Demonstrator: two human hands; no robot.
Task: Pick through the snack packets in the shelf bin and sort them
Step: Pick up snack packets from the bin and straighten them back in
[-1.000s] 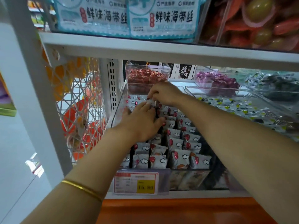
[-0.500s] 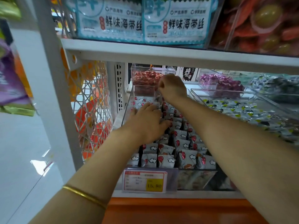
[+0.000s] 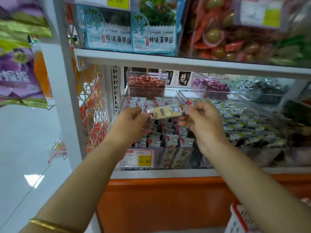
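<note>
Nearest: gold bangle [image 3: 48, 225] on the left wrist. Both bare forearms reach up and forward across the orange base panel [image 3: 159, 199] under the shelf edge.

Next: clear shelf bin [image 3: 176, 158], front wall facing the camera. A price label [image 3: 137, 158] with a yellow field is fixed at its left front. Inside, grey-white snack packets [image 3: 171, 140] with red spots stand on edge in rows running front to back. The hands hide the middle rows.

Above those rows, lifted clear of them: yellow snack packet [image 3: 165, 112], held in the air. Left hand [image 3: 133, 121]: grip closed on the packet's left end, fingers curled round it. Right hand [image 3: 202, 120]: grip closed on the right end, pinched between thumb and fingers. The packet spans the gap between the two grips. Long axis runs left to right, nearly level, right end slightly higher. Printed face is towards the camera; the print is blurred and not legible.

Left of the bin: white wire mesh panel [image 3: 94, 106]. Right: grey packets with green marks [image 3: 244, 121] fill the neighbouring bin.

Behind: red-wrapped sweets [image 3: 145, 81] in a small clear box, and purple-wrapped sweets [image 3: 210, 84] to their right.

Overhead: white upper shelf [image 3: 168, 62] overhangs the bin and carries blue-and-white seaweed packs [image 3: 153, 31]. Far left: purple bags [image 3: 15, 73].
</note>
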